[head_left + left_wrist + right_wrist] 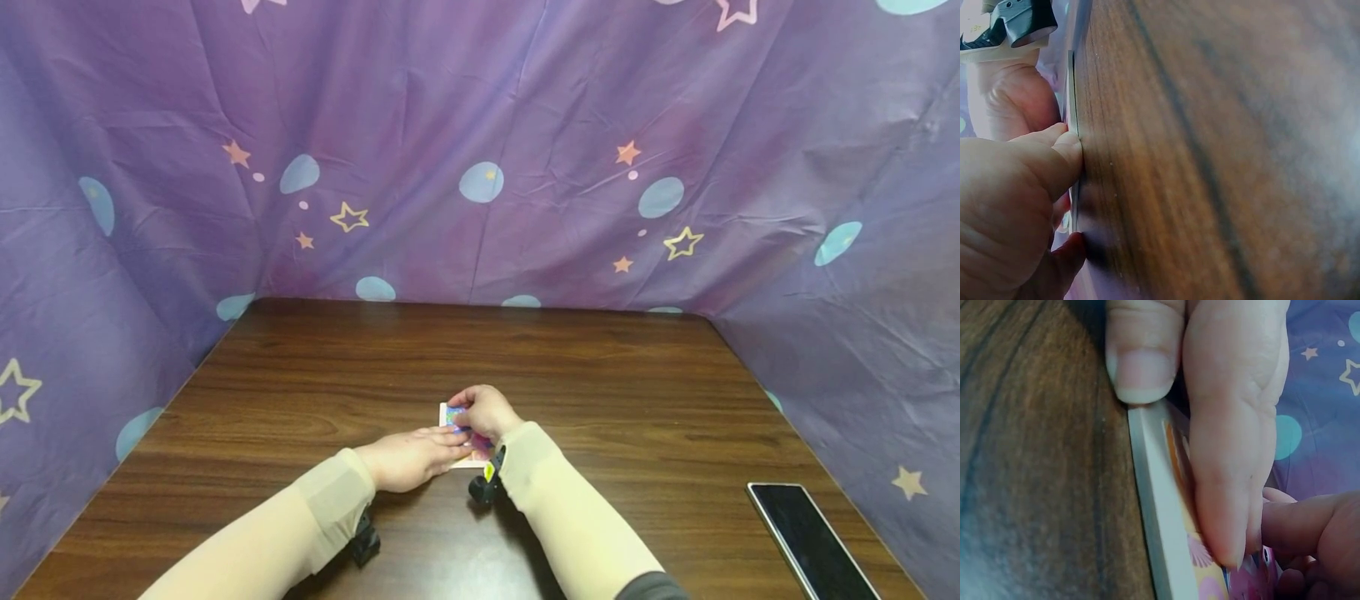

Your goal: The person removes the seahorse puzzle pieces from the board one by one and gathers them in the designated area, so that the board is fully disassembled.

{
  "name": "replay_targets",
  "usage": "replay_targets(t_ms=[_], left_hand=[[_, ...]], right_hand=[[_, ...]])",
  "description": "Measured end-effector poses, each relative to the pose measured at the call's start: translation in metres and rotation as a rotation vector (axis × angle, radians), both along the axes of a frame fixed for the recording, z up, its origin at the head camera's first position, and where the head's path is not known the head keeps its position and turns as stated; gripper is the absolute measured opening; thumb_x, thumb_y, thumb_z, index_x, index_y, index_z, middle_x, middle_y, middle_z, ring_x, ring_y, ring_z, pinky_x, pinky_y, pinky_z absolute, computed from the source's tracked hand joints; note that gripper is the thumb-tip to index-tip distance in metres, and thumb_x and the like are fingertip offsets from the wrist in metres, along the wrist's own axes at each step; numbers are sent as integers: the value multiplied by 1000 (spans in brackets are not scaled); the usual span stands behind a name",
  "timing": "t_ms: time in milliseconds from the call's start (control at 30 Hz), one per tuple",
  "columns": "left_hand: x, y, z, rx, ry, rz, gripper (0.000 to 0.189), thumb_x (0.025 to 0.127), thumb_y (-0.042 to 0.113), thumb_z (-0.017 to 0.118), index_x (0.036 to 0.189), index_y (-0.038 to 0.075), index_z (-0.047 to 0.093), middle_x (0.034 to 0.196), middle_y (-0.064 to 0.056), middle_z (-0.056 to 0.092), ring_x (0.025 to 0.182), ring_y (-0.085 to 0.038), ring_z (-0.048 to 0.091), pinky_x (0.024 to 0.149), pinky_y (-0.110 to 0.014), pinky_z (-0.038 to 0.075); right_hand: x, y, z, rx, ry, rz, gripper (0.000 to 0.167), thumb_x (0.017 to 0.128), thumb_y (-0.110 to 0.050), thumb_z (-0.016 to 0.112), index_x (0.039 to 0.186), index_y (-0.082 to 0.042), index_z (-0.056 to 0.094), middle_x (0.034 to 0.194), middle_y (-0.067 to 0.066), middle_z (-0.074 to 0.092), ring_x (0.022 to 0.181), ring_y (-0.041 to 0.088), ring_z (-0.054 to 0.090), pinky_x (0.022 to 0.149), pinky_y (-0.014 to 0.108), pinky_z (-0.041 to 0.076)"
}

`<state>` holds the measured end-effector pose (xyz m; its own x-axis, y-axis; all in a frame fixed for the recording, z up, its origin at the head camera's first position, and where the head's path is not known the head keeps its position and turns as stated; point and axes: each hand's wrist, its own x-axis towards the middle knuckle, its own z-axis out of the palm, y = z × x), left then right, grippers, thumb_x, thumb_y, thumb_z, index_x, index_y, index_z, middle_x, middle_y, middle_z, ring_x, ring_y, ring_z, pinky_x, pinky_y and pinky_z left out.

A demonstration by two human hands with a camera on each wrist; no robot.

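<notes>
A small picture board [444, 414] with a white border and a bright print lies on the table between both hands. Straight fingers of my left hand [408, 457] rest on its left and near part. In the right wrist view, the left thumb [1144, 378] touches the board's edge [1163, 537], beside a shell print. My right hand [487, 412] bends over the far part of the board, thumb and index finger at a blue patch. Whether those fingers pinch a loose piece is hidden. From the left wrist, the board [1072, 94] shows only as a thin edge.
A dark-screened phone [813, 542] lies at the right front of the brown wooden table [337, 358]. A purple curtain [420, 125] with stars and blue spots hangs behind and on both sides. Small black cameras [366, 542] sit under the wrists.
</notes>
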<state>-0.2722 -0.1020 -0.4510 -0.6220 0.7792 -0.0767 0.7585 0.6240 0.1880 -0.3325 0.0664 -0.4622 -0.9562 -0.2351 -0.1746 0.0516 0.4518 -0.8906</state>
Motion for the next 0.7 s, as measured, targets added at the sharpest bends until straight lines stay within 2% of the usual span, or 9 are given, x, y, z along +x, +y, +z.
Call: replay_targets(t_ms=[200,567,700], left_hand=[[0,-1,0,-16,45,-37,42,103,20,41,144,9,46,149,-5,42,139,-24,34,115,-35,27],[0,-1,0,3,13,-21,42,103,20,42,144,10,45,150,-5,41,140,-23,33,115,-36,27],[1,-1,2,3,17,-23,42,103,20,42,144,9,45,150,-5,41,139,-24,34,115,-36,27]], right_hand=[[1,0,2,-11,-14,-9,24,80,9,68,102,2,68,85,7,60,63,12,55,46,16,46],[2,0,2,-36,-3,-6,22,77,12,67,97,2,68,82,8,58,63,12,55,48,17,48],[0,1,-1,-48,10,-5,22,77,12,67,96,0,69,86,10,58,65,14,57,50,20,50]])
